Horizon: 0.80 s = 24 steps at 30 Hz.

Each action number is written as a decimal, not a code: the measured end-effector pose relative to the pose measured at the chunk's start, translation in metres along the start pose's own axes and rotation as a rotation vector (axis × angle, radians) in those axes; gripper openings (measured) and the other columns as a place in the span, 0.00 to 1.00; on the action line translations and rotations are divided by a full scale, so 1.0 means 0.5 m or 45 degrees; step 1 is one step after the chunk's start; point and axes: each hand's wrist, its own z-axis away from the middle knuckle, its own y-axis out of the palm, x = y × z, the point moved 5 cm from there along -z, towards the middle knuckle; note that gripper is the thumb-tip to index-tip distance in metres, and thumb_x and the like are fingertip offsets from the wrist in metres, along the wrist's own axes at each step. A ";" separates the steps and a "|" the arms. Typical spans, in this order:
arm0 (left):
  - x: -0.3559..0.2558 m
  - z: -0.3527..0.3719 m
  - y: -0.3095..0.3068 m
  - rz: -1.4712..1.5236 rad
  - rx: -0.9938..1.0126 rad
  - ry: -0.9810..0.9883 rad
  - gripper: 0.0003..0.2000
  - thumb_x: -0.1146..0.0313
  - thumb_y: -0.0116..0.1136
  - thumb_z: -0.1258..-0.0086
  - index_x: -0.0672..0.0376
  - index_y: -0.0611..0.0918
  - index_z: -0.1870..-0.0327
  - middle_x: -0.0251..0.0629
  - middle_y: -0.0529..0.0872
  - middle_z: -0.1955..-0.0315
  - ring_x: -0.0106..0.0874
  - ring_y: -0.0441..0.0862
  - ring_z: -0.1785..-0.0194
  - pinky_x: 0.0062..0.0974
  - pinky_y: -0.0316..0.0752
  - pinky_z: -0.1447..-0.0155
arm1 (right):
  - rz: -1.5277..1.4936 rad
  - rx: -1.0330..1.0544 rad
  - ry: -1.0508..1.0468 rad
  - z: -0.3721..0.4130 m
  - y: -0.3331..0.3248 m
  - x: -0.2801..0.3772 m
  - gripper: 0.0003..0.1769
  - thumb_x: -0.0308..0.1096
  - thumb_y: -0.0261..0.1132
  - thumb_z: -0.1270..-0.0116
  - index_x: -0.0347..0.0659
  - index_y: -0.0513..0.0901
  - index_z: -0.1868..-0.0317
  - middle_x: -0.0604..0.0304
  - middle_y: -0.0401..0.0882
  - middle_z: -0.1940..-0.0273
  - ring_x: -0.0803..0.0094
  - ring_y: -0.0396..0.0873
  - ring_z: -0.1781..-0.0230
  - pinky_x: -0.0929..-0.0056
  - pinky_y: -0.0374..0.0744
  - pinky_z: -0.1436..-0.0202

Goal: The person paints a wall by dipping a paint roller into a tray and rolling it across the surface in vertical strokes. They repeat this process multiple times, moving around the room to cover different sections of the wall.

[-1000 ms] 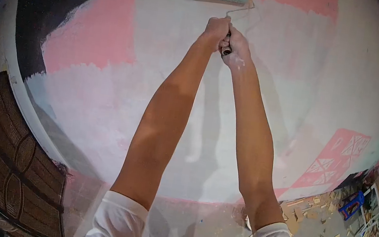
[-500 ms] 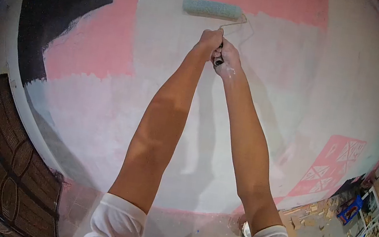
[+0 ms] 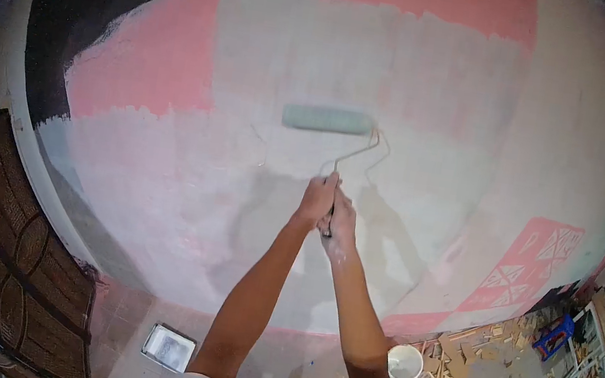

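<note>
Your left hand and right hand are both clenching the handle of the paint roller, sleeve pressing on the wall above. Risk: uneven grip tilting it, streaking paint.

Single camera, on my head. Faces wall nearly head-on, tipped slightly down. Wall near, fills most of frame. Wide fisheye lens: edges bend, corners black. My arms enter at bottom centre; left hand and right hand clasped together on roller handle just below frame centre. Floor only as strip along bottom, widest lower right. Brown carved door at left edge.
</note>
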 end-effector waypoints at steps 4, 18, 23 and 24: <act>0.050 0.063 0.019 0.119 -0.053 -0.052 0.26 0.53 0.47 0.20 0.74 0.85 0.55 0.57 0.88 0.65 0.48 0.86 0.59 0.42 0.77 0.47 | 0.014 -0.043 0.010 0.021 -0.068 -0.065 0.19 0.43 0.56 0.18 0.40 0.76 0.36 0.73 0.68 0.76 0.86 0.61 0.85 0.82 0.59 0.84; -0.362 -0.146 -0.029 0.072 -0.033 0.112 0.25 0.51 0.50 0.20 0.70 0.86 0.57 0.43 0.86 0.70 0.33 0.82 0.69 0.36 0.77 0.62 | -0.047 0.324 -0.321 -0.186 0.185 0.228 0.16 0.43 0.57 0.19 0.49 0.76 0.68 0.73 0.66 0.80 0.83 0.61 0.84 0.80 0.60 0.81; -0.240 -0.170 -0.012 -0.093 -0.121 0.281 0.26 0.50 0.48 0.19 0.70 0.85 0.55 0.43 0.87 0.69 0.33 0.83 0.65 0.36 0.78 0.58 | 0.025 0.159 -0.257 -0.147 0.122 0.180 0.15 0.44 0.57 0.19 0.46 0.78 0.63 0.72 0.66 0.79 0.83 0.63 0.84 0.80 0.61 0.82; -0.186 -0.160 -0.007 -0.150 -0.131 0.317 0.26 0.50 0.47 0.19 0.70 0.85 0.55 0.43 0.87 0.69 0.32 0.83 0.64 0.36 0.78 0.57 | 0.061 0.081 -0.248 -0.132 0.089 0.138 0.14 0.44 0.57 0.19 0.45 0.79 0.61 0.72 0.67 0.78 0.83 0.63 0.83 0.80 0.61 0.82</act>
